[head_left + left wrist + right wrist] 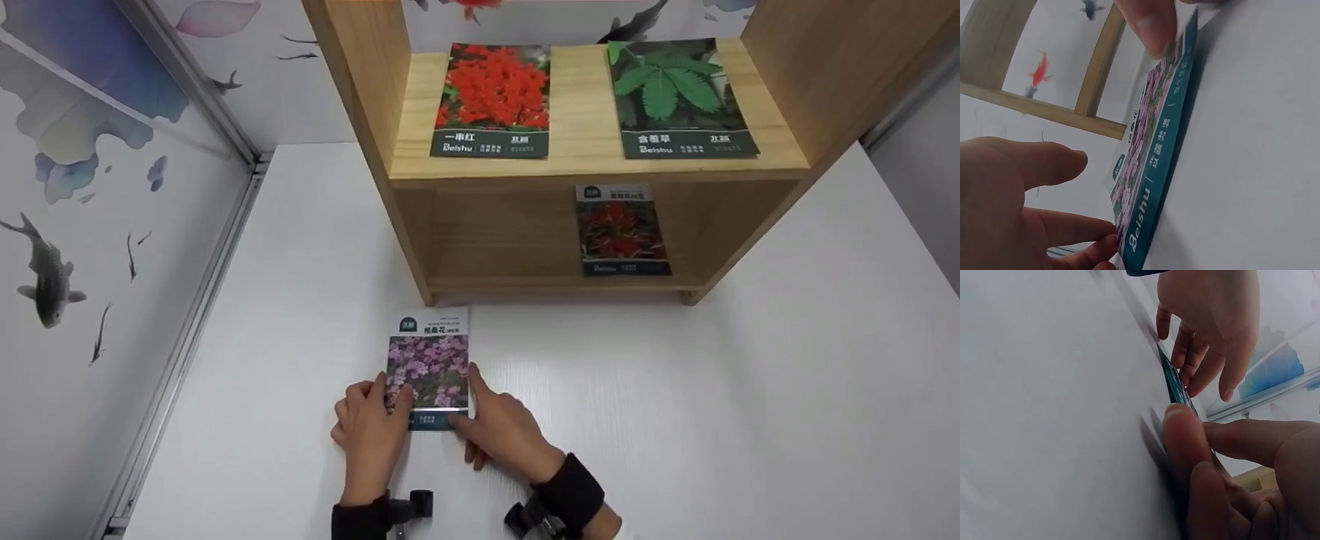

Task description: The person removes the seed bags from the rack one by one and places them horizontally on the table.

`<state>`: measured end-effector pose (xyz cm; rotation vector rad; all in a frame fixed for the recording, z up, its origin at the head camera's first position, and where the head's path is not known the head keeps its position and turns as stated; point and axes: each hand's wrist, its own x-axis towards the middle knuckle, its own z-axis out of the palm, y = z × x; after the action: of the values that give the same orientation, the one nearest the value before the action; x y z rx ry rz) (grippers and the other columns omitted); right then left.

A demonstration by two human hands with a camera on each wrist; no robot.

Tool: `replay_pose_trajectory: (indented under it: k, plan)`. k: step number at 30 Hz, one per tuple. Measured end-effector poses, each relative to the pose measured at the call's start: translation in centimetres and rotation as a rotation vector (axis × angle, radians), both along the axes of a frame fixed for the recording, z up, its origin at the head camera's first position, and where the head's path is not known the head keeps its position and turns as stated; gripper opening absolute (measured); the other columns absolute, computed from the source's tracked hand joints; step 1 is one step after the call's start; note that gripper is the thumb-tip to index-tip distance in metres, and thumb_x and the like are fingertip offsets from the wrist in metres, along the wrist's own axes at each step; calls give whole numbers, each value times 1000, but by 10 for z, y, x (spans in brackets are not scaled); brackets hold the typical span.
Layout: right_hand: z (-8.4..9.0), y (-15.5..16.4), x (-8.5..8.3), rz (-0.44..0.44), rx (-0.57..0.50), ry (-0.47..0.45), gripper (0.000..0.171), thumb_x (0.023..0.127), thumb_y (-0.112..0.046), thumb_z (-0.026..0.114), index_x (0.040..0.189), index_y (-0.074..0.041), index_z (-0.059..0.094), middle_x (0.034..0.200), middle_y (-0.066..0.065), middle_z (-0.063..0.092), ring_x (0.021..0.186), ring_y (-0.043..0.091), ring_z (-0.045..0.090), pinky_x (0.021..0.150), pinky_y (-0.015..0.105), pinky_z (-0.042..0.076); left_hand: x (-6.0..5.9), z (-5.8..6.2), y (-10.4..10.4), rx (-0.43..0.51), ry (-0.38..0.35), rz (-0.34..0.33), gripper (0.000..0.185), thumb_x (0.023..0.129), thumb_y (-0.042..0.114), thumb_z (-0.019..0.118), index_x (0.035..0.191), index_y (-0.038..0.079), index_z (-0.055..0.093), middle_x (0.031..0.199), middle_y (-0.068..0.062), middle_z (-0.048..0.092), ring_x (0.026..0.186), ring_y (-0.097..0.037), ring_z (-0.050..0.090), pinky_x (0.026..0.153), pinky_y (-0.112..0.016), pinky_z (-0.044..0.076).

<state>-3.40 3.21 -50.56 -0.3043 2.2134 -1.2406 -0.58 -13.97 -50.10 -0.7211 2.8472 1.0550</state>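
A flat seed packet with pink-purple flowers lies on the white table in front of the wooden shelf. My right hand pinches its lower right corner, thumb on top and index finger along the side edge. At the opposite edge is my left hand. In the left wrist view, that hand's fingertips touch the packet's edge while the thumb stays raised apart from it. The packet appears slightly lifted along its teal lower edge. In the right wrist view, the right fingers cover most of the packet.
The wooden shelf stands just behind the packet. Its upper board holds a red-flower packet and a green-leaf packet. Another red-flower packet lies on the lower board, right of centre. A decorated wall panel borders the table's left side.
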Motion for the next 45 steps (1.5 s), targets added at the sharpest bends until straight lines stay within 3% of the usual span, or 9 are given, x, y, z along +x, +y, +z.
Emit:
replay_pose_trajectory:
  k: [3, 9, 16, 21, 25, 33, 38, 42, 45]
  plan:
    - [-1, 2, 0, -4, 21, 23, 82, 90, -33, 57, 148, -5, 6, 47, -1, 61, 35, 16, 57, 39, 31, 46, 0, 0, 2, -6, 16, -9, 62, 89, 40, 55, 135, 0, 44, 121, -22, 43, 111, -35, 32, 84, -51, 22]
    - [-2, 10, 2, -50, -58, -15, 80, 91, -38, 55, 148, -7, 8, 51, 2, 63, 40, 18, 59, 41, 32, 49, 0, 0, 9, -12, 71, -13, 65, 89, 37, 57, 140, 2, 36, 127, -25, 40, 117, -38, 30, 87, -55, 22]
    - [4, 29, 3, -74, -21, 115, 79, 92, -42, 52, 149, -9, 9, 61, -5, 64, 48, 11, 60, 52, 25, 48, -3, 7, 26, 17, 187, -8, 68, 89, 33, 58, 144, 6, 28, 130, -25, 39, 120, -37, 31, 90, -57, 25]
    - [7, 44, 1, -155, 8, 231, 75, 92, -45, 50, 148, -11, 14, 72, -10, 65, 60, 4, 58, 63, 24, 45, -5, 14, 40, 195, 239, -10, 70, 91, 35, 56, 147, 13, 22, 134, -18, 40, 125, -31, 31, 98, -56, 30]
    - [8, 56, 1, -240, 17, 320, 71, 93, -44, 49, 148, -14, 15, 91, -9, 66, 80, 6, 61, 75, 30, 47, -5, 17, 52, 330, 242, -13, 73, 91, 38, 55, 149, 18, 14, 141, -14, 36, 131, -32, 30, 99, -61, 31]
    - [7, 75, 1, -366, -14, 350, 73, 91, -42, 54, 148, -17, 17, 128, 5, 54, 119, 20, 50, 99, 45, 38, -4, 16, 72, 444, 241, -102, 78, 89, 52, 51, 149, 22, 12, 149, -10, 26, 133, -28, 33, 100, -51, 37]
    - [6, 90, -1, -411, -22, 390, 71, 90, -36, 58, 148, -18, 20, 138, 8, 46, 124, 25, 47, 101, 48, 35, -6, 15, 86, 471, 258, -164, 75, 90, 48, 52, 149, 23, 12, 148, -7, 30, 130, -26, 38, 103, -45, 36]
    - [5, 103, -1, -446, -21, 409, 71, 90, -34, 59, 147, -17, 20, 136, 7, 48, 122, 25, 48, 99, 47, 38, -7, 13, 98, 488, 276, -232, 74, 91, 43, 52, 149, 23, 10, 141, -4, 40, 125, -22, 44, 103, -42, 36]
    - [5, 111, -1, -468, -36, 411, 71, 90, -34, 59, 147, -19, 20, 133, 6, 50, 121, 24, 49, 97, 46, 40, -8, 10, 105, 519, 246, -274, 74, 91, 46, 51, 149, 27, 8, 140, -4, 40, 124, -23, 45, 101, -46, 37]
